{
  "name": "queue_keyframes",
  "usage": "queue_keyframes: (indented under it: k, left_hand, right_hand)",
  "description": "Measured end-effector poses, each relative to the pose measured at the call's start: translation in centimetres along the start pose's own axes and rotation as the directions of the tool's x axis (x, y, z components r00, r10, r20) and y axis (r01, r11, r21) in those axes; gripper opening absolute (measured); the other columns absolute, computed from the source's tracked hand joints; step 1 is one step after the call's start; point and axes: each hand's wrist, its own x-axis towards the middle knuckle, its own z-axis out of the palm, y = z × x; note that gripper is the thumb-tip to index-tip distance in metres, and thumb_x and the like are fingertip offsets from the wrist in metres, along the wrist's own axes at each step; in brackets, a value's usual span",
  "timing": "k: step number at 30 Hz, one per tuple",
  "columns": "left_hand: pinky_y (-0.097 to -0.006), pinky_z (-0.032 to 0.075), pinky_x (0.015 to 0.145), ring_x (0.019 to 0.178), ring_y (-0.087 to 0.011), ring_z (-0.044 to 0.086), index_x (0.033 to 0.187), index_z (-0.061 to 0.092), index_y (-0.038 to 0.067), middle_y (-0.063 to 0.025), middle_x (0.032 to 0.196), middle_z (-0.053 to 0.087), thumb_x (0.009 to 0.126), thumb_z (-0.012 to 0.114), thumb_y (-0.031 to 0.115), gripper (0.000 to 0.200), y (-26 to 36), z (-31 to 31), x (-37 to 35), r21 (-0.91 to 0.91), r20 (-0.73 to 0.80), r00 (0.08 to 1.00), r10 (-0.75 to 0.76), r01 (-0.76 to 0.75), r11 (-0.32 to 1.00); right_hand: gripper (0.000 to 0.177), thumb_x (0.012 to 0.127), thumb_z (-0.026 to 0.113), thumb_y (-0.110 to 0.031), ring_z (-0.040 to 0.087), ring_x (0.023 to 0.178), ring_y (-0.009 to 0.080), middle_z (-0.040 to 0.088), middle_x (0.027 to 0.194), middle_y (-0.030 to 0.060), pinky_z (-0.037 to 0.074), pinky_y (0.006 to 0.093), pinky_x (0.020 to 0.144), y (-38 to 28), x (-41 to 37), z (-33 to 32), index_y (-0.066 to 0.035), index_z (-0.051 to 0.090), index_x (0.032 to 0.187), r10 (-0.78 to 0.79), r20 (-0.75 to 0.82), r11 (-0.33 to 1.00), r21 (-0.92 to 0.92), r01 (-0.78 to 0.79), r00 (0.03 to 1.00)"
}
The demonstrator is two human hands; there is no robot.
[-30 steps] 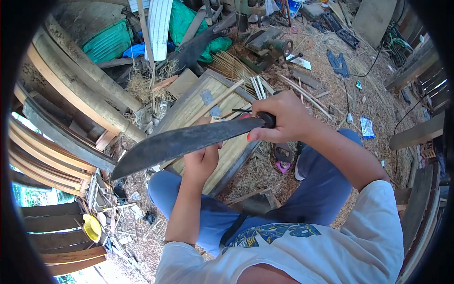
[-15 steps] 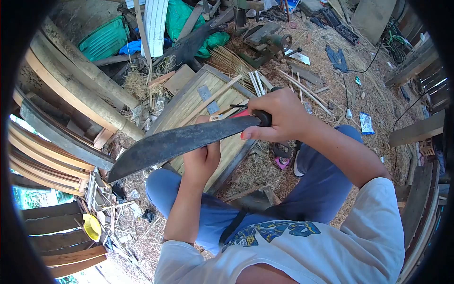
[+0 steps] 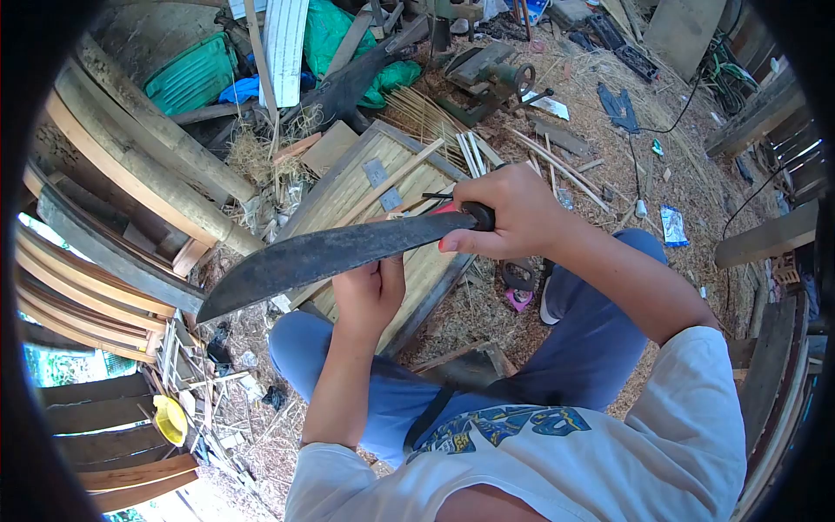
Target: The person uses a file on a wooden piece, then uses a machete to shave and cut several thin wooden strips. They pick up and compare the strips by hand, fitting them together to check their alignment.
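A machete [image 3: 330, 257] with a broad dark blade spans the view in front of me, its tip toward the left. My right hand [image 3: 513, 213] is closed around its dark handle [image 3: 478, 216], the thumb along the base of the blade. Behind and below the blade, my left hand [image 3: 370, 291] is closed with curled fingers; the blade covers part of them, so what they hold is hidden. A light wooden piece [image 3: 410, 207] shows just past the blade, beside a red and black object [image 3: 445, 207]. Beneath lies a wooden panel [image 3: 404, 165] with a metal plate.
A bench vise [image 3: 487, 78] stands beyond the panel. Bamboo poles [image 3: 156, 174] lean at the left. By my foot lies a pink and black tool handle [image 3: 519, 298]. Thin wood strips [image 3: 565, 170] and shavings cover the ground. A yellow bowl [image 3: 171, 420] sits lower left.
The machete blade has tilted slightly, its tip a little higher. My left fingers, which showed above the blade, are now behind it. My right hand has shifted slightly left.
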Motion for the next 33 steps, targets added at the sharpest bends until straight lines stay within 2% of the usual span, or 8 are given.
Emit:
queue_keyframes:
  k: [5, 9, 10, 11, 13, 14, 17, 33]
  left_hand:
    - [-0.0283, 0.049, 0.065, 0.075, -0.0140, 0.062, 0.105, 0.068, -0.006, -0.0075, 0.088, 0.066, 0.103, 0.056, -0.007, 0.013, -0.4, -0.5, -0.4, 0.183, 0.023, 0.992, 0.125, -0.127, 0.975]
    - [-0.0279, 0.044, 0.056, 0.063, -0.0149, 0.056, 0.096, 0.065, 0.000, -0.0076, 0.076, 0.060, 0.110, 0.054, 0.008, 0.019, 0.1, -1.8, -1.0, 0.215, -0.280, 0.927, 0.250, -0.193, 0.957]
    - [-0.0248, 0.038, 0.053, 0.059, -0.0110, 0.049, 0.094, 0.061, 0.006, -0.0050, 0.075, 0.057, 0.116, 0.050, 0.026, 0.031, 2.6, -2.8, -0.1, -0.072, -0.388, 0.887, 0.251, -0.301, 0.951]
    - [-0.0246, 0.037, 0.053, 0.059, -0.0098, 0.049, 0.094, 0.060, 0.006, -0.0042, 0.075, 0.057, 0.116, 0.049, 0.026, 0.031, 3.0, -3.4, -0.1, -0.130, -0.338, 0.931, 0.138, -0.191, 0.973]
    - [-0.0242, 0.035, 0.052, 0.060, -0.0074, 0.048, 0.093, 0.059, 0.005, -0.0026, 0.074, 0.058, 0.115, 0.047, 0.025, 0.032, 3.1, -3.9, 0.9, -0.230, -0.269, 0.958, -0.098, 0.035, 0.973]
    - [-0.0235, 0.032, 0.050, 0.057, -0.0056, 0.042, 0.101, 0.055, 0.007, -0.0002, 0.074, 0.052, 0.117, 0.047, 0.032, 0.031, 2.2, -3.2, 1.2, -0.473, -0.141, 0.942, -0.304, 0.205, 0.857]
    - [-0.0227, 0.030, 0.048, 0.055, -0.0048, 0.038, 0.110, 0.050, 0.009, 0.0009, 0.074, 0.046, 0.118, 0.046, 0.034, 0.026, 0.8, -2.4, 2.2, -0.693, 0.168, 0.887, -0.430, 0.417, 0.588]
    - [-0.0233, 0.026, 0.048, 0.058, -0.0032, 0.031, 0.099, 0.051, 0.009, 0.0055, 0.072, 0.038, 0.120, 0.039, 0.032, 0.034, 0.5, -1.3, 2.1, -0.576, 0.118, 0.855, -0.504, 0.473, 0.667]
  right_hand:
    - [0.060, 0.084, 0.080, -0.067, 0.062, 0.056, 0.0363, 0.055, 0.058, 0.0097, 0.047, 0.0445, 0.054, 1.4, -0.3, 0.8, -0.009, 0.067, 0.077, -0.062, -0.036, 0.998, -0.014, 0.061, 0.997]
    - [0.082, 0.089, 0.064, -0.082, 0.069, 0.062, 0.0385, 0.064, 0.061, 0.0158, 0.052, 0.0499, 0.061, 5.1, -0.2, -0.4, -0.002, 0.071, 0.072, 0.252, -0.101, 0.961, -0.089, -0.261, 0.963]
    - [0.085, 0.091, 0.061, -0.084, 0.070, 0.064, 0.0384, 0.066, 0.063, 0.0169, 0.053, 0.0505, 0.063, 7.7, 0.0, -1.1, -0.001, 0.073, 0.075, 0.430, -0.138, 0.894, -0.071, -0.442, 0.892]
    - [0.088, 0.092, 0.057, -0.085, 0.071, 0.066, 0.0383, 0.069, 0.066, 0.0181, 0.054, 0.0512, 0.065, 9.0, -0.2, -1.1, 0.000, 0.076, 0.078, 0.592, -0.167, 0.796, -0.036, -0.605, 0.789]
    - [0.092, 0.094, 0.052, -0.086, 0.074, 0.072, 0.0365, 0.073, 0.073, 0.0202, 0.056, 0.0496, 0.071, 9.3, -0.8, -2.1, 0.002, 0.079, 0.089, 0.591, -0.234, 0.791, -0.020, -0.612, 0.772]
    - [0.095, 0.095, 0.049, -0.087, 0.075, 0.075, 0.0355, 0.075, 0.077, 0.0212, 0.057, 0.0489, 0.074, 9.4, -0.9, -2.7, 0.002, 0.081, 0.094, 0.586, -0.249, 0.790, -0.033, -0.612, 0.771]
    - [0.095, 0.095, 0.050, -0.086, 0.075, 0.080, 0.0344, 0.076, 0.082, 0.0208, 0.056, 0.0464, 0.079, 4.8, -1.1, -2.8, 0.004, 0.081, 0.104, 0.694, -0.179, 0.718, 0.107, -0.687, 0.697]
    - [0.086, 0.096, 0.060, -0.078, 0.058, 0.062, 0.0226, 0.062, 0.064, 0.0111, 0.044, 0.0429, 0.061, 3.8, -0.4, -1.2, 0.005, 0.075, 0.081, 0.546, -0.139, 0.838, 0.103, -0.536, 0.826]
